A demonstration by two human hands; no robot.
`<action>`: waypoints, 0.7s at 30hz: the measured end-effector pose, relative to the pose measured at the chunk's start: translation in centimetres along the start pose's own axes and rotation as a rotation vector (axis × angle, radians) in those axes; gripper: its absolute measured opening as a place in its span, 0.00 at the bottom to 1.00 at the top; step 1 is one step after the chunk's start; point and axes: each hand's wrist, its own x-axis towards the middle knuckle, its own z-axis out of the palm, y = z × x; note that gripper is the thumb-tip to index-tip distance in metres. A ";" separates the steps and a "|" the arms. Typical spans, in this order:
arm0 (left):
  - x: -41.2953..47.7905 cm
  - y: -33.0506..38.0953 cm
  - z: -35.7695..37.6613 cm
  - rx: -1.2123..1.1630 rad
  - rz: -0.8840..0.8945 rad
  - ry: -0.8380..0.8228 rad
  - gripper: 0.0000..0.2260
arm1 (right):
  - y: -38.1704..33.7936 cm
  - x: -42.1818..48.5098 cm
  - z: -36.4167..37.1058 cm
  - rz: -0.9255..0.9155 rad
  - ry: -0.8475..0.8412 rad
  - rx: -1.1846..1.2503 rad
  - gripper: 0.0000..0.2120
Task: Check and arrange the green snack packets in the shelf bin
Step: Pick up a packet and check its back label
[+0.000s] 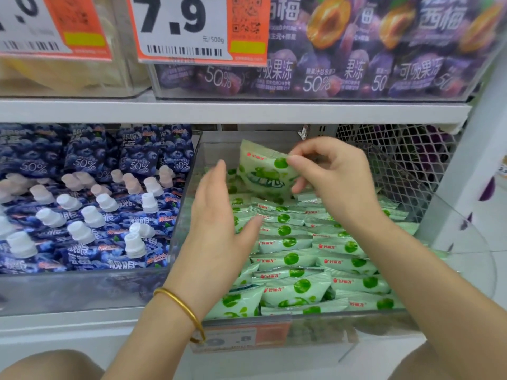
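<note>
**Held packet** [264, 174]: pale green, glossy wrapper with dark green round fruit prints, a small red logo near its upper left and a green word band across the middle. It is raised above the pile at the back of the bin, printed face toward the camera. Its long axis appears to slant from upper left to lower right, with the upper corner pointing at the rear wall.

**Right hand** [337, 182]: grips the held packet by its right edge, thumb on the front, curled fingers [301, 187] behind and below.

**Left hand** [219, 215]: fingers straight and together, palm turned right, thumb spread out over the pile. It sits over the left side of the bin, just left of the held packet. Whether it touches the pile, I cannot tell. A gold bangle [181, 311] is on the wrist.

**Bin** [186, 193]: clear plastic on the lower shelf, with an orange label on its front wall.

**Packets** [301, 259]: same green design, filling the bin in overlapping rows. Long axes run left to right, red logos at the left ends. One packet [238, 300] at front left lies askew.

**Blue pouches** [82, 201]: white spouts, in the bin to the left.

**Purple pouches** [329, 50]: in a clear bin on the shelf [219, 111] above, beside a "7.9" price tag [178, 26].
</note>
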 end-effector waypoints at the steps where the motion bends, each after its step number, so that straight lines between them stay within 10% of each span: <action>1: -0.1 0.1 -0.1 -0.023 0.005 0.036 0.38 | -0.4 -0.5 -0.2 -0.002 -0.001 0.079 0.04; 9: -0.2 0.7 -0.4 -0.203 0.041 0.040 0.04 | -1.3 -2.0 0.4 0.115 0.038 0.252 0.06; 16: -0.5 0.9 0.6 0.142 0.252 -0.053 0.17 | -1.7 -4.6 1.8 0.255 -0.101 0.417 0.24; 21: -0.8 1.0 0.5 -0.016 0.209 -0.161 0.28 | -0.5 -3.4 1.2 0.322 0.006 0.492 0.07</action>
